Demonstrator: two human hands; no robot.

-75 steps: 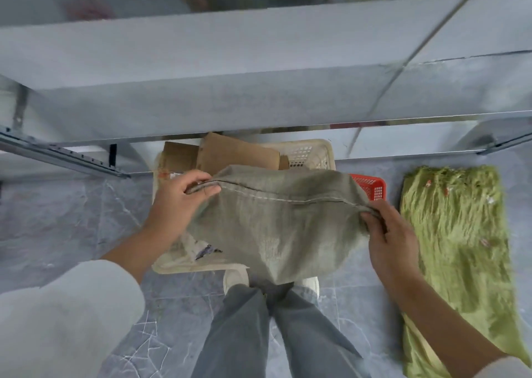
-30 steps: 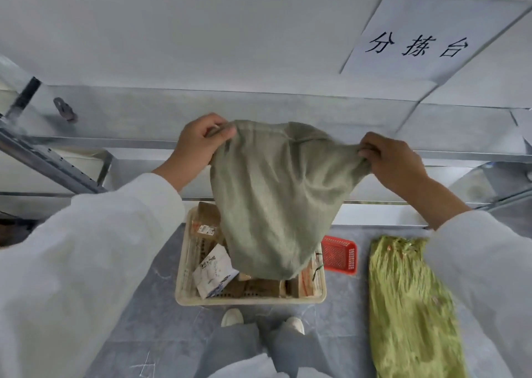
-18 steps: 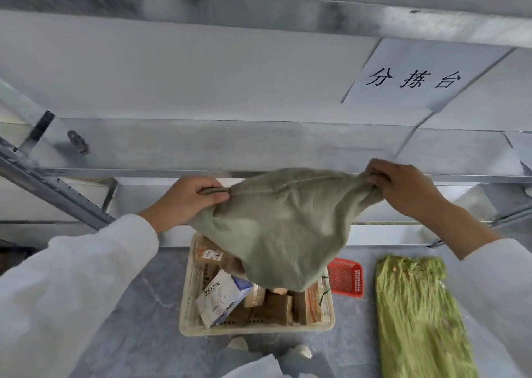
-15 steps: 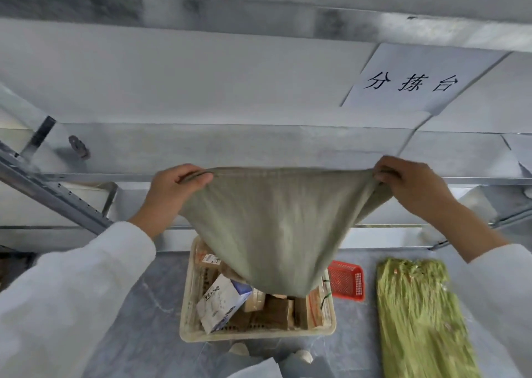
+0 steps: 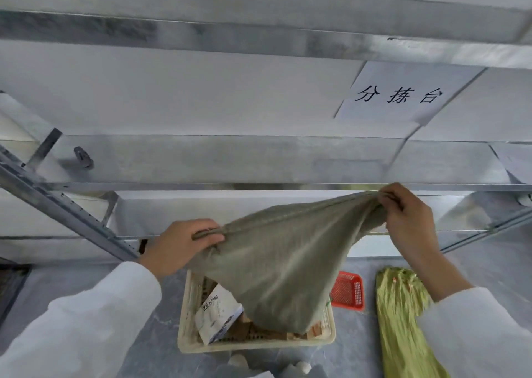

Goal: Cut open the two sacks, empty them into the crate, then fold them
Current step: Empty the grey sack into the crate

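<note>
A limp grey-green sack point(image 5: 283, 265) hangs upside down over the cream plastic crate point(image 5: 184, 331) on the floor. My left hand point(image 5: 181, 245) grips one corner of its stitched seam. My right hand point(image 5: 407, 216) pinches the other corner and holds it higher, so the seam slants up to the right. The sack's lower end dips into the crate, which holds boxes and a white carton point(image 5: 217, 315). A second, yellow-green sack point(image 5: 403, 320) lies flat on the floor to the right.
A small red basket point(image 5: 348, 290) sits between the crate and the green sack. Metal shelving point(image 5: 201, 161) with a slanted brace point(image 5: 57, 202) rises straight ahead. A paper sign point(image 5: 400, 95) hangs on it. My shoes point(image 5: 299, 366) stand just before the crate.
The sack's seam was level half a second ago; now my left hand has dropped and my right has stayed high, tilting it. Earlier I lifted the sack up from crate height.
</note>
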